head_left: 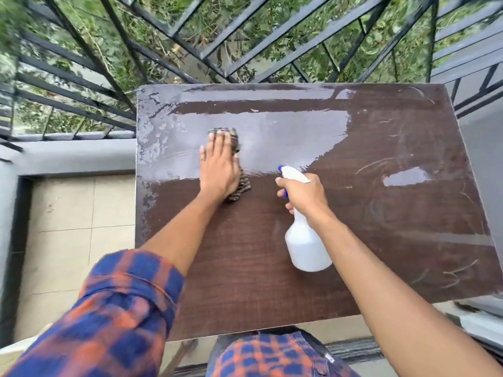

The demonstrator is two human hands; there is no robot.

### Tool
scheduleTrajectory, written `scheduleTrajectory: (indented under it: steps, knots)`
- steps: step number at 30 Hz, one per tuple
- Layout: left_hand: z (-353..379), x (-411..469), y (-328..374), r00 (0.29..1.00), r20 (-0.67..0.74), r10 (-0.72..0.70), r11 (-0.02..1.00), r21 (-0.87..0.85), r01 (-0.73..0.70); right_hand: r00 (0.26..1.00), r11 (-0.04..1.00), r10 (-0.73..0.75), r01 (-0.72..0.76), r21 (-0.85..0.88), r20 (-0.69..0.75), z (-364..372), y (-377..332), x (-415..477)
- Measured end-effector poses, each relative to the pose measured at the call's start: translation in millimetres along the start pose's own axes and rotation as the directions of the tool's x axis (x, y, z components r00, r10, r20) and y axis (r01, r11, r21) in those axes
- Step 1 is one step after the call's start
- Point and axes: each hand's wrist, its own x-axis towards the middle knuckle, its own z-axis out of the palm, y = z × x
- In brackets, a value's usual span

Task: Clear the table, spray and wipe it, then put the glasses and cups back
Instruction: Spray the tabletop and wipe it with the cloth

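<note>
Head view, the only view supplied. Left hand (pixel 219 167): fingers extended and close together, palm flat, pressing down on one striped cloth (pixel 239 183) that lies on the table (pixel 381 213) in its far-left portion; cloth edges show beyond the fingertips and along the right side of the palm. Right hand (pixel 304 193): closed around the neck of one white spray bottle (pixel 306 246), fingers curled at the blue trigger; the bottle is tilted, nozzle toward the far side of the table, body hanging below the wrist and above the tabletop; whether it touches the surface cannot be told. Table: one, dark brown wood-grain top. A broad wet sheen covers the far-left and far-centre area around the cloth; one smaller separate wet patch (pixel 405 179) sits toward the right. Pale scratch marks show on the right half. Count: two hands, one cloth, one bottle, one table. Left forearm carries a rolled plaid sleeve (pixel 122 300); right forearm bare. A black metal railing (pixel 190 50) stands beyond the table's far edge, foliage behind it.
</note>
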Motion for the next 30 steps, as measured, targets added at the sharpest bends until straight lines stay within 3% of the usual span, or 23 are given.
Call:
scheduleTrajectory:
  steps: [6, 8, 16, 30]
  knots:
    - [-23.9, -48.5, -97.1, 0.928, -0.211, -0.307, 0.951, -0.041, 0.305, 0.988, 0.994, -0.066, 0.077, -0.080, 0.136, 38.3, -20.5, -11.9]
    - [-29.7, -64.4, -113.1, 0.907, -0.240, -0.346, 0.938, -0.049, 0.344, 0.980, 0.988, -0.079, 0.101, -0.115, 0.185, 49.3, -26.1, -14.2]
    - [-33.4, -44.1, -121.7, 0.905, -0.249, -0.346, 0.937, -0.045, 0.346, 0.962, 0.956, -0.136, 0.190, -0.222, 0.239, 69.8, -48.7, -7.7]
    - [-65.4, 123.0, -139.2, 0.956, -0.209, -0.205, 0.973, 0.060, 0.222, 0.953, 0.934, -0.212, 0.263, -0.241, 0.217, 83.7, -115.6, 54.5]
